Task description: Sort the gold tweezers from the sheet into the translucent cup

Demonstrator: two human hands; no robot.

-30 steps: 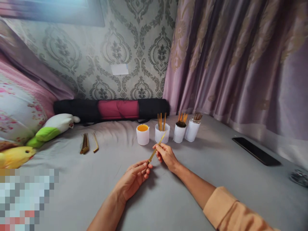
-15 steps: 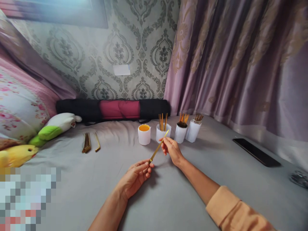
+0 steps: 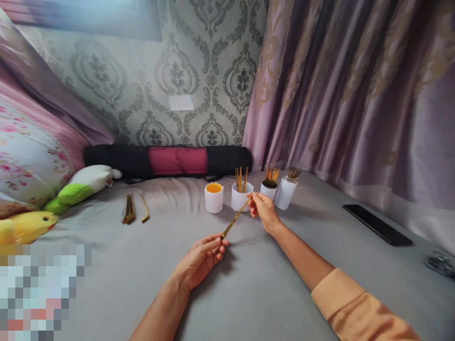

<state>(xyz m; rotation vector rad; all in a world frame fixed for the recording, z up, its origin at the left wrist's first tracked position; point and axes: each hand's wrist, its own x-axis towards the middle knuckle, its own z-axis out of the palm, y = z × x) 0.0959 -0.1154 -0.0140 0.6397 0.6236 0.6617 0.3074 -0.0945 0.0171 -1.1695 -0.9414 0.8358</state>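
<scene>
**Gold stick (image 3: pixel 233 221) pinched at both ends**

Count first: we have one gold stick in hand, one loose bent stick (image 3: pixel 145 209) on the grey sheet (image 3: pixel 117 284) to the left, plus one bundle (image 3: pixel 129 209) of similar sticks just beside it; can't count the bundle.

Cups, four in a row, all white outside: yellow cup (image 3: pixel 213 201) with an orange-yellow inside, second cup (image 3: pixel 239 201) with a few thin upright sticks, third cup (image 3: pixel 268 190) with a dark inside and orange sticks, jar (image 3: pixel 286 195) with brown ones. Two plush toys far left: one green-white bird (image 3: pixel 80 189), one yellow bird (image 3: pixel 26 228). One phone (image 3: pixel 377 225) lies well off to the right.

Pose: left hand (image 3: pixel 201 261) comes in low, thumb on top, fingers pinching the near end. Right hand (image 3: pixel 266 213) reaches further out, thumb and forefinger closed on the far end, other fingers curled. Stick slants up and right between them, above the sheet, its far end in front of the second cup. Right hand hides the third cup's lower part; can't tell if they touch.
</scene>
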